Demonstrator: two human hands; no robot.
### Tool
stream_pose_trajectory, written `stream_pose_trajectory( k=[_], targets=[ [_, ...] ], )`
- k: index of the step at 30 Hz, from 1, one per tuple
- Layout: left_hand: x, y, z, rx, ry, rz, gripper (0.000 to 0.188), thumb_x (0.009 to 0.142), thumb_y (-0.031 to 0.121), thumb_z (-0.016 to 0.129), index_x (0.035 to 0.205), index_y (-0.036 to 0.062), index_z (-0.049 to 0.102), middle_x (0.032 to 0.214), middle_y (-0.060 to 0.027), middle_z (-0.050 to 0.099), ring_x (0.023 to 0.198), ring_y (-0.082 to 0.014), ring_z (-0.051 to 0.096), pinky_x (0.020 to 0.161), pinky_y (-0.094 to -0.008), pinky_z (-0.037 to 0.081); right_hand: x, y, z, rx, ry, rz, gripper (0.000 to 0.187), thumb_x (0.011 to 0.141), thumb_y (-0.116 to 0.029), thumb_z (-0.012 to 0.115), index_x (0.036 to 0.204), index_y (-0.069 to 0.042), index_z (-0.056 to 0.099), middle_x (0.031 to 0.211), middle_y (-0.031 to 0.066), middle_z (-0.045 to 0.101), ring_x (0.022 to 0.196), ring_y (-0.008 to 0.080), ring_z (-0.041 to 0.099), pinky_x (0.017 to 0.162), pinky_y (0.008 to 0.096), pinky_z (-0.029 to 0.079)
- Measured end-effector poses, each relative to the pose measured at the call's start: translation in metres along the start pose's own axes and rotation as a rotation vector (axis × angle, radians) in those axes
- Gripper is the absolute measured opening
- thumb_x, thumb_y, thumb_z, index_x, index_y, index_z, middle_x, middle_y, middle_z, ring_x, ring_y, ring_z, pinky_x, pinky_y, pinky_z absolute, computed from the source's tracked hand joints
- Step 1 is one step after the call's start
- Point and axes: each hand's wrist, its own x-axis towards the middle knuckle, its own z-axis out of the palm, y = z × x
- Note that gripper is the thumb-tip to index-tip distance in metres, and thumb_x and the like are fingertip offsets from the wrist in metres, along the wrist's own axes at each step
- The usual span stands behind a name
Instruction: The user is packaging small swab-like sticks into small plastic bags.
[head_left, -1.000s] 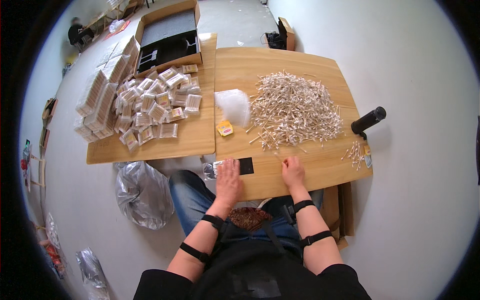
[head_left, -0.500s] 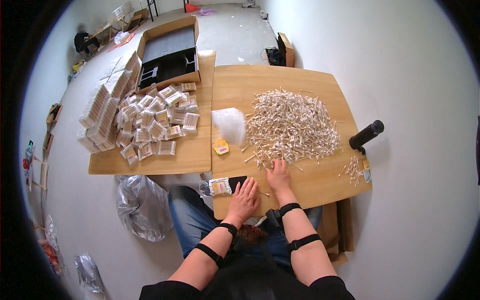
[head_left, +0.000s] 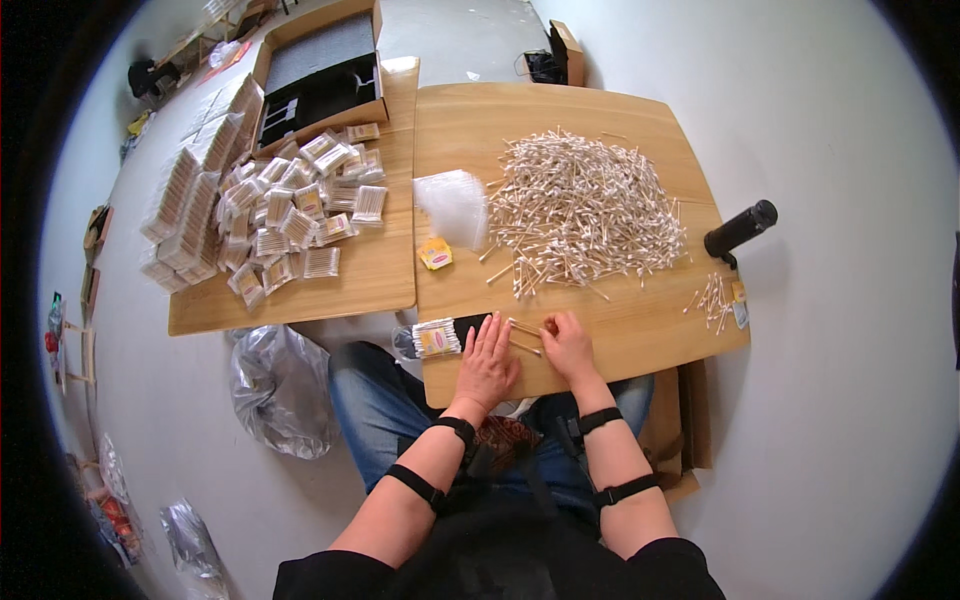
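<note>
My left hand (head_left: 487, 365) lies flat near the table's front edge, its fingertips on a black flat piece (head_left: 470, 326). Left of that piece is a clear bag (head_left: 435, 338) holding a row of cotton swabs and a yellow card. My right hand (head_left: 568, 348) is closed in a pinch, with a cotton swab (head_left: 524, 328) at its fingertips. Another loose swab (head_left: 525, 347) lies between the two hands. Beyond them spreads a big heap of cotton swabs (head_left: 585, 210). Clear empty bags (head_left: 452, 205) and a small stack of yellow cards (head_left: 435, 253) are left of the heap.
Filled swab packets (head_left: 300, 205) lie piled on the left table, beside stacked packets (head_left: 185, 215) and an open cardboard box (head_left: 320, 85). A black cylinder (head_left: 740, 228) and a few swabs (head_left: 715, 300) are at the right edge. A grey plastic bag (head_left: 283, 390) stands on the floor.
My right hand has come back from the heap's near edge toward my left hand, bringing a swab. My left hand stays on the black piece. The whole view has tilted.
</note>
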Motion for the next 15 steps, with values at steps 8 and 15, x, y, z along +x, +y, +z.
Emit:
stream_pose_trajectory(
  k=[8, 15],
  targets=[
    [-0.001, 0.000, 0.003, 0.045, -0.025, 0.019, 0.072, 0.084, 0.029, 0.060, 0.147, 0.0084, 0.032, 0.154, -0.0149, 0.029, 0.144, -0.0299, 0.026, 0.117, -0.0500, 0.017, -0.005, -0.007, 0.014, -0.122, -0.041, -0.157, 0.018, 0.081, -0.015, 0.066, 0.098, -0.012, 0.062, 0.089, 0.0105, 0.059, 0.083, 0.0306, 0.061, 0.074, 0.0423, 0.051],
    [-0.004, -0.002, 0.007, 0.155, -0.042, 0.053, 0.060, 0.092, 0.034, 0.056, 0.143, 0.0081, 0.039, 0.152, -0.0100, 0.035, 0.143, -0.0263, 0.027, 0.117, -0.0503, 0.015, 0.032, -0.038, 0.016, -0.134, 0.096, -0.109, 0.023, 0.081, -0.017, 0.068, 0.102, -0.010, 0.063, 0.098, 0.0106, 0.057, 0.092, 0.0314, 0.059, 0.078, 0.0426, 0.049]
  ],
)
